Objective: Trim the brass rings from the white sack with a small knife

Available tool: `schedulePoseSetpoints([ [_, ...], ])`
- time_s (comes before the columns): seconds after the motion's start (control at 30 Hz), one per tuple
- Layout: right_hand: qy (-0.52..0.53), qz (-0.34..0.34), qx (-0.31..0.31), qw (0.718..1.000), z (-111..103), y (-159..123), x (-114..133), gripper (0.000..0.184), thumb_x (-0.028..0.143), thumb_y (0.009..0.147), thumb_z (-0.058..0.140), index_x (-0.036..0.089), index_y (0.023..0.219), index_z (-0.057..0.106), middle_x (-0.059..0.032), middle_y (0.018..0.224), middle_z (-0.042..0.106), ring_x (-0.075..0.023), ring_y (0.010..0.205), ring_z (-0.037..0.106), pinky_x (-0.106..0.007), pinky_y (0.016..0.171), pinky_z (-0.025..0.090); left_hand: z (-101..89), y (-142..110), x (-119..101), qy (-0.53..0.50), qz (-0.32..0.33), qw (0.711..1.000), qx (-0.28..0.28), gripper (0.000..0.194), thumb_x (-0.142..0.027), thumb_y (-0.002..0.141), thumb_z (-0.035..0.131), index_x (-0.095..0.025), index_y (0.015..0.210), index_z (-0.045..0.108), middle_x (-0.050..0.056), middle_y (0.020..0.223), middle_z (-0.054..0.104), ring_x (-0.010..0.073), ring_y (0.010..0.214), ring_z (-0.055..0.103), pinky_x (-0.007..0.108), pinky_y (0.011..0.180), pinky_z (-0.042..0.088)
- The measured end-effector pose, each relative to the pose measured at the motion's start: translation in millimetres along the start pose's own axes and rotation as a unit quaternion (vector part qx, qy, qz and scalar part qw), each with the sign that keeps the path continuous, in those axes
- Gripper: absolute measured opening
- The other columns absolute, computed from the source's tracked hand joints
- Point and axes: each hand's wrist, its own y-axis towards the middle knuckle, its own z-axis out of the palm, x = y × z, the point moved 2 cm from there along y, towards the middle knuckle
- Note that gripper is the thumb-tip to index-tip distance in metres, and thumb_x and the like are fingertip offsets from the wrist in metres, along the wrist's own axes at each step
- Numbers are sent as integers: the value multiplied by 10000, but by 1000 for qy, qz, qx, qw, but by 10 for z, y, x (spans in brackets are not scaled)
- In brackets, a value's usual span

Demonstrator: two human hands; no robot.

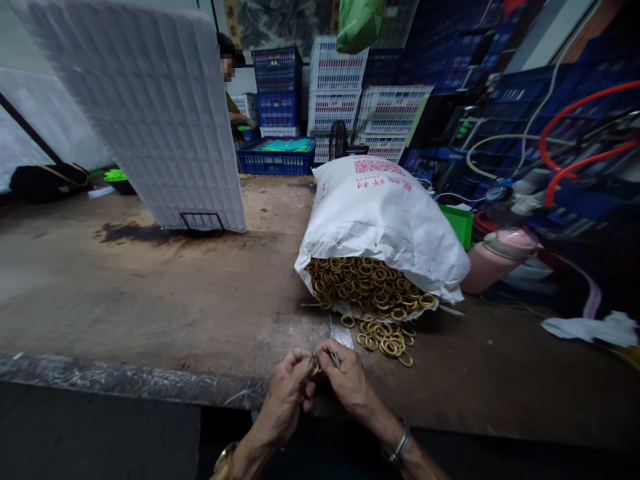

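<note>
My left hand (289,385) and my right hand (346,375) meet just above the table's front edge. Pinched in the left fingers is a brass-coloured ring (315,365), and the right fingertips touch its other side. A slim metal tool (335,358) sticks out of my right hand; its kind is partly hidden by the fingers. Beyond my hands lies a white woven sack (385,207) on its side, mouth toward me, filled with similar rings (365,283). A loose heap of rings (393,343) has spilled onto the table before it.
A tall white ribbed panel (150,113) stands at the left on the wooden table (100,287). Right of the sack are a pink bottle (500,257) and red hoses (555,153). Stacked crates (335,80) line the back, where another person (233,100) is partly hidden.
</note>
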Motion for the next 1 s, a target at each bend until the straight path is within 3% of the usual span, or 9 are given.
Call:
schedulePoseSetpoints([
  [0.17, 41, 29, -14, 999, 20, 10, -18, 171, 325, 758, 472, 169, 762, 541, 26, 630, 521, -110, 593, 473, -210, 559, 365, -8, -1, 11, -72, -75, 994, 28, 224, -293, 715, 630, -147, 738, 462, -49, 586, 466, 10, 385, 356, 121, 346, 189],
  [0.3, 96, 56, 25, 994, 29, 1, -29, 211, 350, 735, 518, 161, 818, 561, 41, 589, 507, -105, 549, 480, -207, 527, 366, -30, 53, 36, -191, -174, 966, 10, 92, -147, 758, 536, -119, 694, 476, -44, 552, 452, -8, 342, 292, 111, 328, 156],
  [0.47, 110, 71, 32, 991, 2, 5, -44, 229, 362, 713, 550, 156, 804, 590, 35, 587, 527, -103, 547, 489, -205, 534, 377, -31, 64, 27, -236, -249, 939, 33, 158, -123, 812, 422, -104, 663, 471, -46, 536, 398, -12, 327, 214, 110, 307, 126],
  [0.73, 190, 81, 56, 977, -2, -23, -20, 338, 488, 687, 571, 160, 770, 575, 73, 507, 407, -55, 431, 312, -185, 419, 258, -31, 19, 54, -275, -276, 919, 61, 160, -146, 826, 438, -107, 675, 473, -68, 524, 315, -5, 331, 182, 110, 306, 141],
  [0.83, 195, 100, 69, 973, -9, -26, -5, 353, 499, 756, 481, 167, 845, 562, 76, 529, 410, -46, 386, 260, -187, 392, 229, -4, 8, 42, -292, -267, 916, 66, 128, -134, 831, 431, -87, 729, 493, -61, 549, 338, -11, 332, 183, 103, 303, 136],
  [0.9, 153, 91, 50, 983, -28, -27, -18, 345, 465, 808, 395, 172, 900, 553, 64, 554, 432, -58, 390, 293, -192, 402, 253, 8, 3, 40, -311, -257, 912, 71, 124, -136, 835, 427, -78, 751, 498, -57, 563, 347, -12, 336, 194, 100, 303, 143],
  [1.0, -16, 13, 9, 1000, -54, -63, -59, 234, 306, 818, 366, 177, 848, 559, 21, 601, 500, -107, 520, 439, -216, 515, 337, 2, 2, 51, -325, -246, 911, 71, 177, -160, 843, 424, -87, 693, 483, -54, 556, 336, -7, 345, 218, 100, 306, 158],
])
